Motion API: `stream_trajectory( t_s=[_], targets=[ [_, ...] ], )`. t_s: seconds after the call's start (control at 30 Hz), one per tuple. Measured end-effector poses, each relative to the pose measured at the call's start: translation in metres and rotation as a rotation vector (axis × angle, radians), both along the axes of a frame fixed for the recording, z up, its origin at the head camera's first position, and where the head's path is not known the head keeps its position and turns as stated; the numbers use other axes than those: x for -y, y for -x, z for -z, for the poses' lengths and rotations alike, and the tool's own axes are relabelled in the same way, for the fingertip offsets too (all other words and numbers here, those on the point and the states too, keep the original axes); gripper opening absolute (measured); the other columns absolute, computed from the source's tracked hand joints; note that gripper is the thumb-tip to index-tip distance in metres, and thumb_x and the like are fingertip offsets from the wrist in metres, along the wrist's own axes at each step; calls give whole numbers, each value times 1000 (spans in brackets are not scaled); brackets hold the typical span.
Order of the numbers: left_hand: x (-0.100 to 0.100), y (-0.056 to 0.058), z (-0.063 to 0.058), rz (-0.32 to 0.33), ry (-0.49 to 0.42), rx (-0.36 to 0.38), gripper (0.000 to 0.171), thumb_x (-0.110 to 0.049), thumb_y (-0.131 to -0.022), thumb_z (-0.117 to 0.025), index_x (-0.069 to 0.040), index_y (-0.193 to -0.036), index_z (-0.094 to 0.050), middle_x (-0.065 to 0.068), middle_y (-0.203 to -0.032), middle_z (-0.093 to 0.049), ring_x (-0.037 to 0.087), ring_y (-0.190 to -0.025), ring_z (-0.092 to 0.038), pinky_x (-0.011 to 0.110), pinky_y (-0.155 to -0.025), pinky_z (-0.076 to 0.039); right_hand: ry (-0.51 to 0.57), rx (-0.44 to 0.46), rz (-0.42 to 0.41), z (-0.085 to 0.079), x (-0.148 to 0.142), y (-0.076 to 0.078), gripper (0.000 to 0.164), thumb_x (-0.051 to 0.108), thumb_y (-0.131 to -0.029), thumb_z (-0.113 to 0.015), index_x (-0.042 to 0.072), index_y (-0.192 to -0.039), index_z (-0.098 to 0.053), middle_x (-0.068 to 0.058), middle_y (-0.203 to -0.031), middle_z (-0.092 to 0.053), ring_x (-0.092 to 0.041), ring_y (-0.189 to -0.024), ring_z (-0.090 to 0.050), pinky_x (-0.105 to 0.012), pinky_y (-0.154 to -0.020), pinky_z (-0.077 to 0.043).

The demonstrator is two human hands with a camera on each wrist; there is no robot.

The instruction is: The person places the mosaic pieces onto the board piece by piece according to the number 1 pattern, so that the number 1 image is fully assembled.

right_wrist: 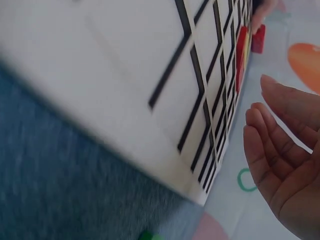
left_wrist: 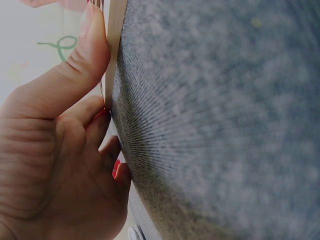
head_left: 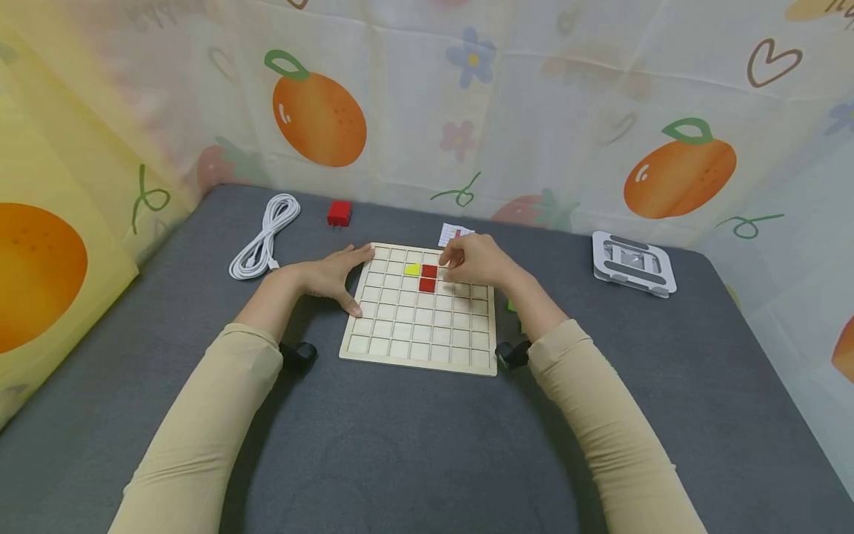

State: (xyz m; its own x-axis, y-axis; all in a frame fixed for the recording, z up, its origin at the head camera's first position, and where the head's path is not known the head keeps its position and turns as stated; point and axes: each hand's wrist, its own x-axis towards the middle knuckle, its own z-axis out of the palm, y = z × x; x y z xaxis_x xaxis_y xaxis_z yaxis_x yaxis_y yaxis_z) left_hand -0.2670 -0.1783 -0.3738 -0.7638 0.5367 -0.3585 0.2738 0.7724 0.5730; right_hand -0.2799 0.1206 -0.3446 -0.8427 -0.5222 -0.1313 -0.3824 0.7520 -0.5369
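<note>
In the head view a pale wooden grid board (head_left: 400, 315) lies on the dark grey table. Near its top are a yellow tile (head_left: 412, 269) and two red tiles (head_left: 428, 285), one above the other. My left hand (head_left: 331, 273) spreads along the board's left side, thumb on the rim and fingertips by the top left corner. That thumb (left_wrist: 82, 67) also touches the board's edge in the left wrist view. Over the upper right cells hovers my right hand (head_left: 479, 259). Its bent fingers (right_wrist: 257, 145) and thumb are apart, with nothing visible between them.
Behind the board lies a small printed card (head_left: 455, 231), partly covered by the right hand. Green pieces (head_left: 511, 305) show beside the right forearm. A coiled white cable (head_left: 267, 233) and red plug adapter (head_left: 339, 213) lie back left; a white-grey case (head_left: 634, 263) is at right.
</note>
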Motion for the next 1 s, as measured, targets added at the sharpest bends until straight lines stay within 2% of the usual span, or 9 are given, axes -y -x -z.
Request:
stream_trajectory(
  t_s=[0.27,0.67,0.87,1.0],
  targets=[
    [0,0,0,-2,1,2,121,-30,-71,-88,-7,-160,-9,10,-170,3,39,-156,10,65,-122,-2,6,22,54,-5,-21,3,25,13,-86,-74,5,-110,-71,-9,-96,-71,-23,-90,-64,-34,-80,-51],
    [0,0,-1,9,-14,-2,122,-31,-71,-88,-7,-160,-9,11,-169,2,41,-155,10,66,-122,-1,-16,73,87,-10,-59,3,29,11,-87,-72,4,-115,-69,-10,-98,-71,-22,-89,-63,-32,-80,-49],
    [2,-2,-4,17,-53,4,128,-41,-66,-90,-7,-160,-10,11,-169,2,41,-155,11,66,-121,0,-66,92,85,-9,-84,4,30,14,-88,-72,5,-117,-68,-12,-104,-71,-25,-98,-67,-39,-87,-52],
    [1,-2,-3,8,-36,8,124,-36,-69,-89,-7,-160,-9,10,-170,3,40,-155,11,65,-122,0,-84,111,88,-8,-98,3,30,15,-89,-71,5,-117,-68,-12,-104,-73,-25,-99,-67,-44,-91,-52]
  ],
)
